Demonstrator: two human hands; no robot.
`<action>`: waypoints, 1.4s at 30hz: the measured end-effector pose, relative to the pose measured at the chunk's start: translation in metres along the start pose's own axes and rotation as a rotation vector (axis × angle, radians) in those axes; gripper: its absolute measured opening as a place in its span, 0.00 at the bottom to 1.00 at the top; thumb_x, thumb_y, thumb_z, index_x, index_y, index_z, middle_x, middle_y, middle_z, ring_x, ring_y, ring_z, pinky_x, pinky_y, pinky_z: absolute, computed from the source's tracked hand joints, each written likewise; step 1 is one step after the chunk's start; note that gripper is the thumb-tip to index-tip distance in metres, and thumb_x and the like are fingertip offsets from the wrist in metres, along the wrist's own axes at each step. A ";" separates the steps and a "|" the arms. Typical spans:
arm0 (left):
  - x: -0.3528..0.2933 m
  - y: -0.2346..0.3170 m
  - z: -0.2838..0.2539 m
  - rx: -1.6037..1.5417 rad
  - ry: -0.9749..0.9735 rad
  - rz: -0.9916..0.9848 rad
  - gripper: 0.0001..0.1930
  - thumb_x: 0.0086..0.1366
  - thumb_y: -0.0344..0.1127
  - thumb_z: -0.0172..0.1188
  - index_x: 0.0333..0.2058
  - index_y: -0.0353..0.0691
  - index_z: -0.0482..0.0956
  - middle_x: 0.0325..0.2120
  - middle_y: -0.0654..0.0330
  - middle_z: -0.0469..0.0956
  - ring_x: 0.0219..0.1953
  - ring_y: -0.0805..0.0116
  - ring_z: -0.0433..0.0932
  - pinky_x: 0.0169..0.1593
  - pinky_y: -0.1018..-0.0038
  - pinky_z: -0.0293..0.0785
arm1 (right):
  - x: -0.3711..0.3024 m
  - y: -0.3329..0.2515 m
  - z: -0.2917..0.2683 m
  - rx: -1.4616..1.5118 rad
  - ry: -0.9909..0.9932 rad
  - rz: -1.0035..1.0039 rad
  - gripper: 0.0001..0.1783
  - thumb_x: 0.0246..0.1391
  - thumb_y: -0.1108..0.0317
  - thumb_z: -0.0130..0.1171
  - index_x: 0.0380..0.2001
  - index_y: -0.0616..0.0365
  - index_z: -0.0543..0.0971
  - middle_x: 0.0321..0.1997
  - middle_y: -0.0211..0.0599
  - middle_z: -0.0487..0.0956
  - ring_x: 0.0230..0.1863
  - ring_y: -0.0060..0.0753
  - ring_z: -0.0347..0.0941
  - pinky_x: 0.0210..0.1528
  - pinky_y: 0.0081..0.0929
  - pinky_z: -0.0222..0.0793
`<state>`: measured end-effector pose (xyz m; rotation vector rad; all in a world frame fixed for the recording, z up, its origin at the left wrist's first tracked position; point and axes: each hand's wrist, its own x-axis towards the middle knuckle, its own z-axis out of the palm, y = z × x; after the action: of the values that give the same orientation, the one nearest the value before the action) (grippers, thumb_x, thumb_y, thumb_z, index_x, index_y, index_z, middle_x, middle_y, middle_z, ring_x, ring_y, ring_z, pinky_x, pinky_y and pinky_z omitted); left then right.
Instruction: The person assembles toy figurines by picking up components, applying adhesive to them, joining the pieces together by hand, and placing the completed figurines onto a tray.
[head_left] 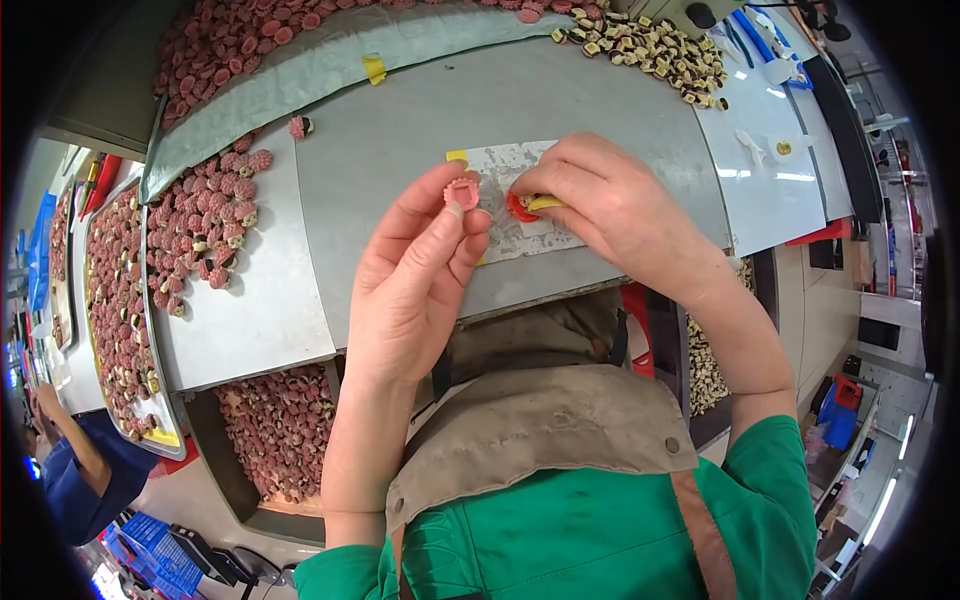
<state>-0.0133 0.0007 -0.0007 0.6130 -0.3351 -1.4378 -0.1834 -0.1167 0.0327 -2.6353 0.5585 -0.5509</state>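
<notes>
My left hand is raised over the table and pinches a small pink hollow shell between thumb and fingers. The shell has a scalloped rim, and its open side faces up. My right hand is bent down with its fingertips closed at a small red round piece on a worn white sheet. Something yellow shows between those fingers. What exactly they grip is partly hidden by the hand.
Pink shells lie heaped at the back left behind a pale green cloth strip. Cream-and-dark pieces are piled at the back right. Pink-and-dark joined pieces cover the left; an open drawer holds more. A person's arm shows far left.
</notes>
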 end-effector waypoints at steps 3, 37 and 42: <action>-0.001 0.000 -0.002 0.020 -0.012 0.016 0.17 0.68 0.32 0.52 0.55 0.38 0.69 0.44 0.63 0.74 0.44 0.75 0.74 0.50 0.78 0.70 | 0.000 0.003 -0.002 -0.006 -0.034 -0.042 0.12 0.44 0.76 0.61 0.36 0.59 0.78 0.33 0.37 0.74 0.36 0.41 0.72 0.38 0.33 0.69; -0.005 -0.008 0.019 0.430 0.020 0.148 0.16 0.68 0.33 0.54 0.51 0.31 0.71 0.41 0.60 0.77 0.43 0.76 0.73 0.47 0.78 0.70 | -0.005 -0.022 0.016 0.339 0.251 0.000 0.13 0.52 0.71 0.61 0.41 0.58 0.75 0.41 0.39 0.74 0.40 0.37 0.73 0.43 0.26 0.70; -0.001 0.003 0.018 0.375 -0.022 -0.003 0.21 0.68 0.35 0.54 0.56 0.31 0.65 0.39 0.59 0.76 0.42 0.75 0.73 0.49 0.77 0.69 | -0.003 -0.023 0.012 0.294 0.264 -0.033 0.15 0.49 0.67 0.64 0.40 0.57 0.75 0.43 0.38 0.73 0.43 0.35 0.71 0.44 0.28 0.69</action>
<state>-0.0212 -0.0017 0.0159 0.9001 -0.6294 -1.3951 -0.1737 -0.0927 0.0322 -2.3124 0.4693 -0.9247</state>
